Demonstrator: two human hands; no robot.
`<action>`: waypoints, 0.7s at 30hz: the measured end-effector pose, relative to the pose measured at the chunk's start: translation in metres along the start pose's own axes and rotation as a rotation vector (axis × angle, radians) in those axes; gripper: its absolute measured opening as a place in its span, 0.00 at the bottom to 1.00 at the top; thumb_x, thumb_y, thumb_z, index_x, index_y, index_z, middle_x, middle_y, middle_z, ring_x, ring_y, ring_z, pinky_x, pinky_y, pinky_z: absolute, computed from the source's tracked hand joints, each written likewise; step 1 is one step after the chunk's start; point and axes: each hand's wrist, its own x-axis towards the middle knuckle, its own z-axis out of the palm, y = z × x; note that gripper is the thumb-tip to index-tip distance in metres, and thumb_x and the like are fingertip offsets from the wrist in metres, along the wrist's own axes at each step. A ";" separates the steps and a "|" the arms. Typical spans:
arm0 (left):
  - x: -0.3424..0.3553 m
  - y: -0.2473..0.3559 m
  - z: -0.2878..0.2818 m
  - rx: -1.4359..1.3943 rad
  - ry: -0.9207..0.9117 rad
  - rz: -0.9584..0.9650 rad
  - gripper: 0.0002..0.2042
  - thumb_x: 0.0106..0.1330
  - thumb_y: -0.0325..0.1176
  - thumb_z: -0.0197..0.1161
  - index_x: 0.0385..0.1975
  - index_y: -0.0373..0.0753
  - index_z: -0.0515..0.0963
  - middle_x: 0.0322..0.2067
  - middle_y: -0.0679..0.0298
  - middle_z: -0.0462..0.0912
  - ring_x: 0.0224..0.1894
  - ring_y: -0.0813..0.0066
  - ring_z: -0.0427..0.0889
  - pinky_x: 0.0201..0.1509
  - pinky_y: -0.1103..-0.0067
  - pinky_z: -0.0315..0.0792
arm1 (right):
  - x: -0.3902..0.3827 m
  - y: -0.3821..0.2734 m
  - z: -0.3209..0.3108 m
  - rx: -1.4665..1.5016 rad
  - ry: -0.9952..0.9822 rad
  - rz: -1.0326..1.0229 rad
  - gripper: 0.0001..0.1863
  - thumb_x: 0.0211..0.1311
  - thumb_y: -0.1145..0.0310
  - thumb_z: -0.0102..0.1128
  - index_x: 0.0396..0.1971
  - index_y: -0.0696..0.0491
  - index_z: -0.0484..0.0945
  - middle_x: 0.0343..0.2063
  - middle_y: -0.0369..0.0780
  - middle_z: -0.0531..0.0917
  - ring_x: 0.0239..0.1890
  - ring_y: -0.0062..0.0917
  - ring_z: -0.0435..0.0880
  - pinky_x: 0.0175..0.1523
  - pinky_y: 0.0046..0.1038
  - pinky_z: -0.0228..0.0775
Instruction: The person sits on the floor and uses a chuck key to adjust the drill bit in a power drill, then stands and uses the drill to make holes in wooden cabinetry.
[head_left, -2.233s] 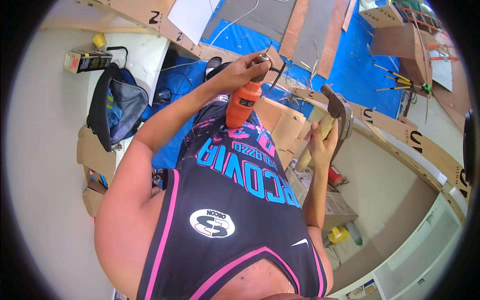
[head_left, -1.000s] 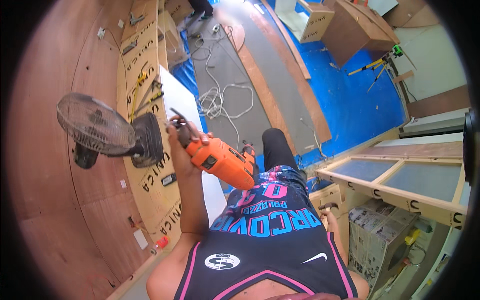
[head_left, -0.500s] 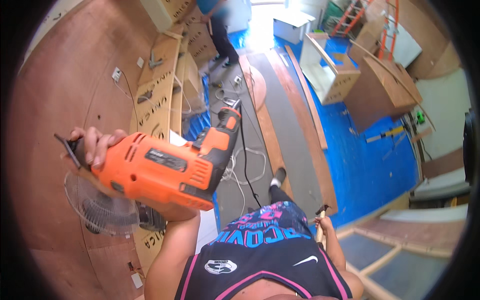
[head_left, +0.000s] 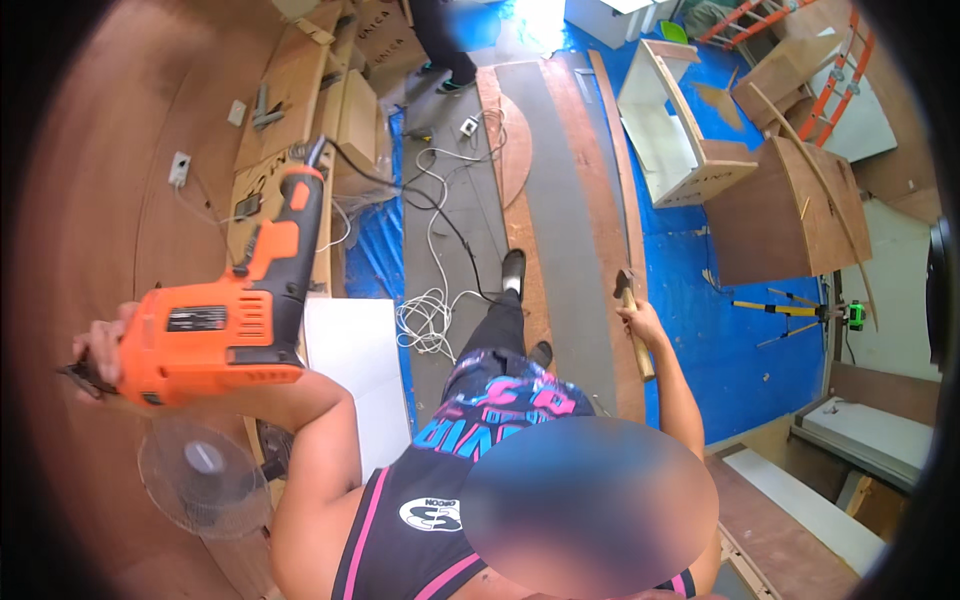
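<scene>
My left hand (head_left: 100,350) is raised at the left and grips an orange power drill (head_left: 225,320) near its chuck end. The drill lies sideways, and its handle and black cord point up and away. My right hand (head_left: 640,322) hangs at my right side, closed around the wooden handle of a hammer (head_left: 643,358) whose metal head points up. Below are my black jersey with pink trim (head_left: 420,510) and one leg standing on the grey floor strip.
A desk fan (head_left: 200,475) and a white board (head_left: 352,350) lie below the drill. A coiled white cable (head_left: 430,315), long wooden planks (head_left: 520,190), a blue floor sheet (head_left: 700,300), a white open cabinet (head_left: 670,130) and a wooden box (head_left: 790,210) cover the floor. Another person's legs (head_left: 445,45) stand at the top.
The drill has stayed raised at my left and turned so its handle points further up. My right hand with the hammer has come fully into view at my right side.
</scene>
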 end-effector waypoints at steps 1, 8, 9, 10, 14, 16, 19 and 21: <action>0.013 -0.020 -0.018 0.032 0.020 -0.010 0.19 0.79 0.54 0.48 0.53 0.47 0.74 0.28 0.72 0.75 0.29 0.80 0.79 0.53 0.67 0.76 | 0.016 -0.023 0.001 0.027 -0.083 0.002 0.12 0.63 0.66 0.68 0.34 0.57 0.75 0.22 0.37 0.78 0.17 0.21 0.76 0.21 0.29 0.71; 0.041 -0.191 -0.137 0.385 0.729 -0.187 0.19 0.74 0.56 0.57 0.51 0.50 0.76 0.27 0.72 0.79 0.26 0.78 0.79 0.46 0.67 0.80 | 0.102 -0.109 -0.011 0.126 -0.090 0.232 0.14 0.64 0.60 0.67 0.28 0.55 0.77 0.19 0.36 0.78 0.16 0.22 0.77 0.21 0.28 0.72; 0.042 -0.218 -0.149 0.436 0.788 -0.218 0.17 0.74 0.54 0.59 0.50 0.49 0.75 0.27 0.72 0.79 0.27 0.77 0.79 0.44 0.68 0.80 | 0.113 -0.117 -0.016 0.143 -0.051 0.326 0.15 0.64 0.60 0.67 0.28 0.56 0.77 0.19 0.36 0.78 0.16 0.23 0.76 0.21 0.28 0.72; 0.052 -0.247 -0.170 0.418 0.794 -0.218 0.15 0.75 0.50 0.60 0.48 0.47 0.73 0.28 0.71 0.78 0.27 0.76 0.80 0.41 0.69 0.81 | 0.133 -0.136 -0.027 0.214 -0.035 0.342 0.13 0.65 0.62 0.66 0.27 0.55 0.76 0.18 0.36 0.76 0.15 0.24 0.76 0.20 0.29 0.72; 0.091 -0.348 -0.175 0.655 0.749 -0.339 0.13 0.78 0.39 0.56 0.51 0.38 0.68 0.26 0.63 0.76 0.27 0.69 0.81 0.37 0.69 0.82 | 0.207 -0.185 -0.080 0.256 -0.024 0.377 0.12 0.66 0.63 0.64 0.28 0.55 0.76 0.17 0.36 0.76 0.15 0.25 0.76 0.20 0.30 0.73; 0.104 -0.391 -0.172 0.664 0.737 -0.397 0.13 0.78 0.38 0.57 0.52 0.38 0.67 0.26 0.62 0.76 0.27 0.67 0.82 0.37 0.68 0.82 | 0.243 -0.216 -0.103 0.219 -0.025 0.418 0.12 0.66 0.62 0.63 0.29 0.55 0.77 0.18 0.37 0.77 0.15 0.25 0.77 0.21 0.30 0.74; 0.131 -0.476 -0.160 0.660 0.742 -0.441 0.13 0.77 0.37 0.58 0.52 0.39 0.67 0.26 0.61 0.76 0.28 0.68 0.82 0.38 0.68 0.82 | 0.332 -0.299 -0.139 -0.003 -0.059 0.314 0.17 0.66 0.62 0.65 0.22 0.57 0.76 0.16 0.39 0.77 0.15 0.27 0.77 0.20 0.32 0.72; 0.146 -0.531 -0.146 0.703 0.746 -0.482 0.12 0.76 0.36 0.58 0.52 0.39 0.67 0.26 0.62 0.76 0.28 0.68 0.82 0.39 0.68 0.83 | 0.395 -0.358 -0.160 -0.136 -0.079 0.282 0.18 0.67 0.61 0.66 0.21 0.56 0.77 0.15 0.39 0.78 0.14 0.26 0.78 0.21 0.32 0.72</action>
